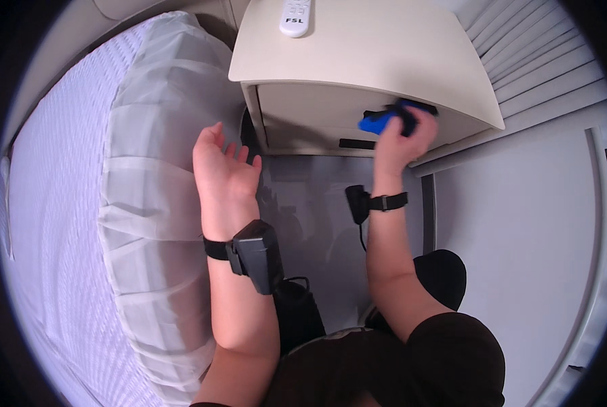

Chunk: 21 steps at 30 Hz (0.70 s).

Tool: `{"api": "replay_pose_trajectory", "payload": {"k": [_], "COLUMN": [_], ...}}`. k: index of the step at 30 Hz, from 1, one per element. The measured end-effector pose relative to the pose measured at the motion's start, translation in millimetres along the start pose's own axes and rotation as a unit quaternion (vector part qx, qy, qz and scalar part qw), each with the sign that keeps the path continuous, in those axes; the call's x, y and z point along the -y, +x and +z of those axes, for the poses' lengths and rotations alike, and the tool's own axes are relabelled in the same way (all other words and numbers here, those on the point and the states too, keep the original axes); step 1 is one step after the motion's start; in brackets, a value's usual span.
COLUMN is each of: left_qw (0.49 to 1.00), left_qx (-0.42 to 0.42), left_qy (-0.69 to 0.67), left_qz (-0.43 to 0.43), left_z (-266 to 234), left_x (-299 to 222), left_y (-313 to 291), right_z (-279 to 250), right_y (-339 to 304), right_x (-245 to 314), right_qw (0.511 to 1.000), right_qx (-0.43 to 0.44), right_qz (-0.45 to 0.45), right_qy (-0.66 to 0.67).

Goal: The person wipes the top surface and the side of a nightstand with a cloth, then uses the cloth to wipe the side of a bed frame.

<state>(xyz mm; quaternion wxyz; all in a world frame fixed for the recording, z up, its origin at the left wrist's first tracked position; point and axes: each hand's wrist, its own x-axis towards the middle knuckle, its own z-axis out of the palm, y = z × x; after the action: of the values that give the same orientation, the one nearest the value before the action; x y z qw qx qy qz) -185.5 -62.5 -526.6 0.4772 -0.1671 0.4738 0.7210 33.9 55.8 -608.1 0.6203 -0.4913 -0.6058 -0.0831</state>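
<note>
Blue obj (376, 125) partly behind R hand (408, 138)

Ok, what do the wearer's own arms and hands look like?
The left hand and right hand are gloveless. The left black strap carries an angular black box, with a dark cable curling beside it. The right black strap has a buckle and another black box trailing a thin cable. A dark short sleeve shows on the right.

Dark short-sleeved shirt (364, 370), black wrist straps (397, 201), boxy black modules (256, 254), thin black cables (362, 237)
</note>
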Motion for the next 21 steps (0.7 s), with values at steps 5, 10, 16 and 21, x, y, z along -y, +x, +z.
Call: {"api": "replay_pose_trajectory", "payload": {"k": [5,10,16,21], "left_qw": [1.0,0.999,0.993,0.985], "left_qx": [-0.027,-0.017,0.071,0.078], "left_qy": [0.01,0.031,0.081,0.092], "left_qz": [0.0,0.002,0.045,0.123], "left_z": [-3.1,-13.9,-14.0,-10.0], "left_x": [3.8,2.3,-7.1,-15.0], "left_y": [3.9,10.9,10.9,-5.9], "right_z": [4.3,37.4,51.6,59.8], "right_y": [1.4,-37.7,-42.3,-37.3], "right_x": [-3.9,64.6,122.3,139.3], "right_qw": [0.99,0.988,0.937,0.917], "right_qx": [-0.068,0.107,0.205,0.208], "right_qz": [0.123,-0.038,-0.109,-0.186], "right_qy": [0.021,0.101,0.26,0.285]}}
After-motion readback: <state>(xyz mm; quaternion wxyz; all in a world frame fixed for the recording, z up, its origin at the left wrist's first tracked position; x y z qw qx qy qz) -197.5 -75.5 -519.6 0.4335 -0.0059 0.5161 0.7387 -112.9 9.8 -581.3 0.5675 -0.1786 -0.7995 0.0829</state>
